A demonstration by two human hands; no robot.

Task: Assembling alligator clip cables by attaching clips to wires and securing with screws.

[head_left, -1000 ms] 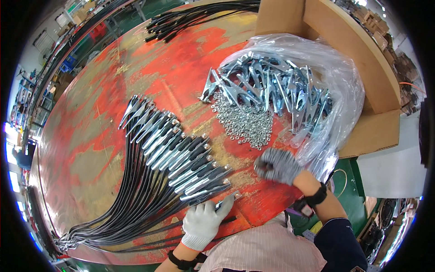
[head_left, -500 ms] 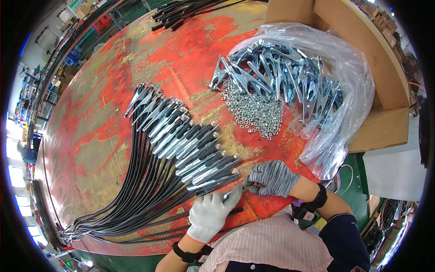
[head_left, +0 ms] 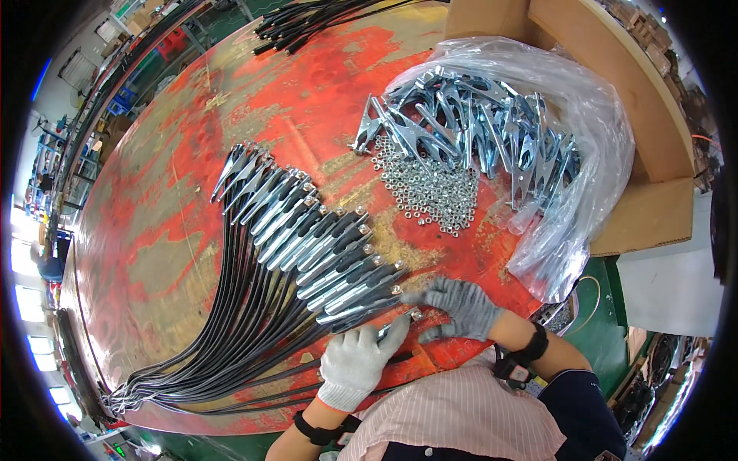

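My left hand point(head_left: 355, 364), in a white knit glove, is closed on a metal spring clamp point(head_left: 383, 333), mostly hidden under the fingers. A shiny bolt end with a nut point(head_left: 416, 314) pokes out past the thumb. Just right of it, my right hand point(head_left: 466, 309), in a grey glove, has its fingers apart and nothing visible in them. Above my left hand lies a slanting row of silver clamps point(head_left: 307, 238), each joined to a black cable. Those black cables point(head_left: 231, 323) run together toward the lower left.
A heap of loose clamps point(head_left: 477, 123) lies on a clear plastic bag point(head_left: 607, 154) beside a cardboard box point(head_left: 653, 207). Small nuts point(head_left: 430, 192) are piled before it. More black cables point(head_left: 288, 27) lie at the far edge of the worn red table point(head_left: 154, 253).
My right hand has opened and drawn back slightly right from the bolt end, which now shows. My left hand keeps its hold in the same place.
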